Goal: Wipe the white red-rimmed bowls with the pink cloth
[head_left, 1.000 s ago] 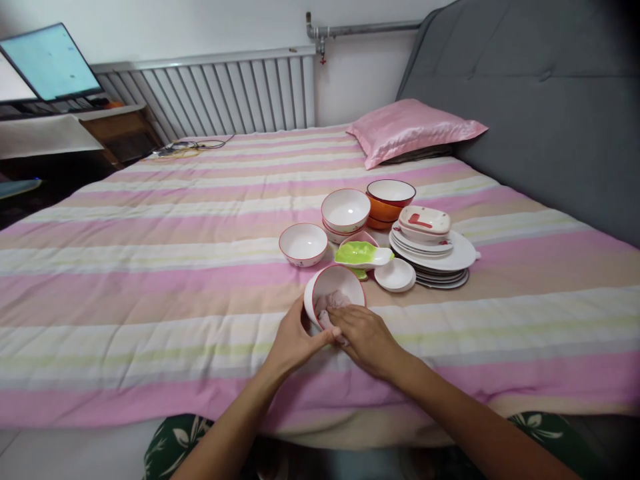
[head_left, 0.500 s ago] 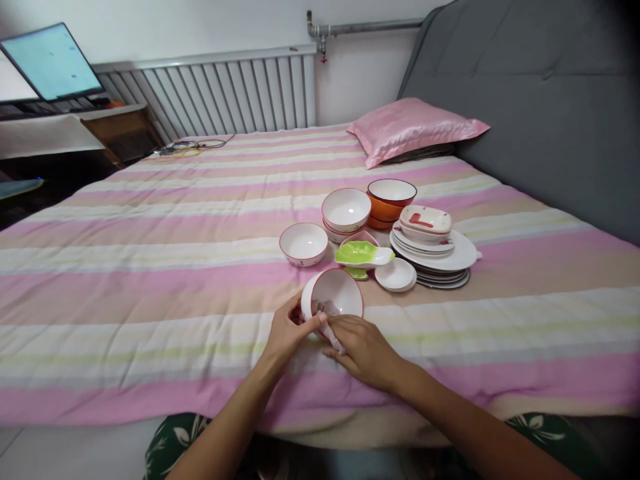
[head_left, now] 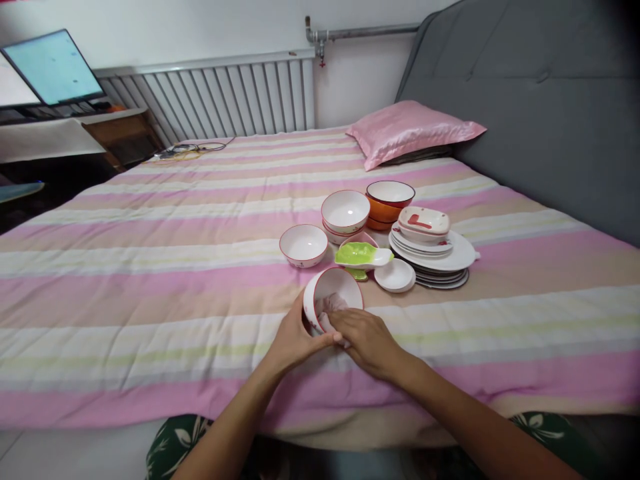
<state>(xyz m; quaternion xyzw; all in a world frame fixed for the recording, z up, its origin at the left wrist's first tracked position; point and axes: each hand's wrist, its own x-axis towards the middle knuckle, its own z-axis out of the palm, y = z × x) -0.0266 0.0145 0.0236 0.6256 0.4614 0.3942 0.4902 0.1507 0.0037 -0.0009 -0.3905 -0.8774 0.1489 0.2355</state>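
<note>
A white bowl with a red rim (head_left: 350, 291) is tilted on its side over the bed, its mouth facing right and toward me. My left hand (head_left: 299, 340) grips the bowl from the left, thumb along the near rim and the other fingers partly hidden behind it. Inside the bowl lies a crumpled pale cloth (head_left: 331, 305). My right hand (head_left: 364, 339) presses this cloth against the inner wall, fingers reaching past the rim. Just beyond the bowl sit a green leaf-shaped dish (head_left: 359, 254) and small white saucers (head_left: 394, 275).
Another red-rimmed bowl (head_left: 303, 245) stands to the left, with stacked white bowls (head_left: 345, 211) and orange bowls (head_left: 384, 211) behind. At right is a pile of plates (head_left: 463, 252) topped by rectangular dishes (head_left: 424, 221). A pink pillow (head_left: 413, 130) lies near the grey headboard (head_left: 525, 100).
The bowl has turned slightly in my left hand, whose thumb has moved lower and to the right. My right hand has pushed the cloth deeper into the bowl.
</note>
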